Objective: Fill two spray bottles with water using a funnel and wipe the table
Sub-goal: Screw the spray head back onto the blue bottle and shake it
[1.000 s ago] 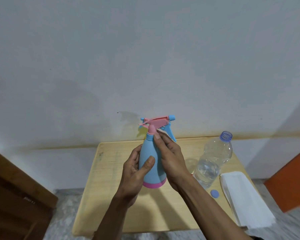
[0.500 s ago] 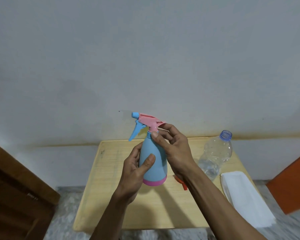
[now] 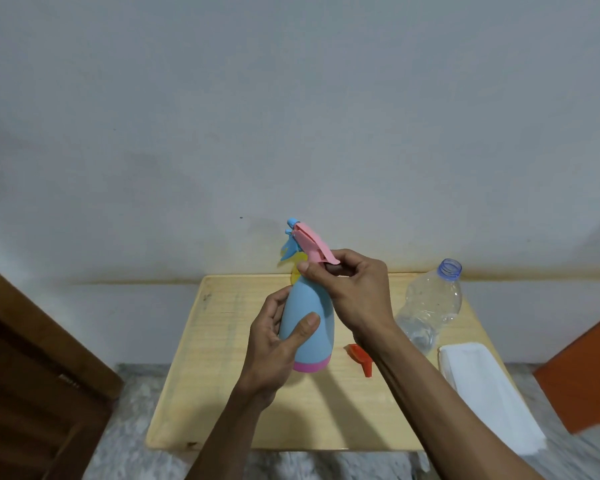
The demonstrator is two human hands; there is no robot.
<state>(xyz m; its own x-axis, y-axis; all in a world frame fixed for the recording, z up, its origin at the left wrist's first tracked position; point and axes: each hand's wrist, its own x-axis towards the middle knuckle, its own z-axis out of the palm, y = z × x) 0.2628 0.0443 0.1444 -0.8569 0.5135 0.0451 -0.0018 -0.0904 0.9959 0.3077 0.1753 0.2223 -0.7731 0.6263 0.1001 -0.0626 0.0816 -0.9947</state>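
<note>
Gripping the blue spray bottle (image 3: 307, 320) in my left hand (image 3: 274, 344), right hand (image 3: 354, 292) pinching its pink trigger head (image 3: 310, 245), water bottle (image 3: 430, 306) near the tabletop's (image 3: 222, 375) right edge

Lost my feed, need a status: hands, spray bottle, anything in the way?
Left hand grips blue spray bottle body. Right hand grips its pink spray head. Bottle held above table. Nothing blocking.

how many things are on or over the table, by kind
spray bottles: 1, the blue spray bottle held by the left hand and right hand
clear plastic bottles: 1
orange funnels: 1
white cloths: 1
yellow things behind the sprayer, too hidden to name: 1
total: 5
</note>
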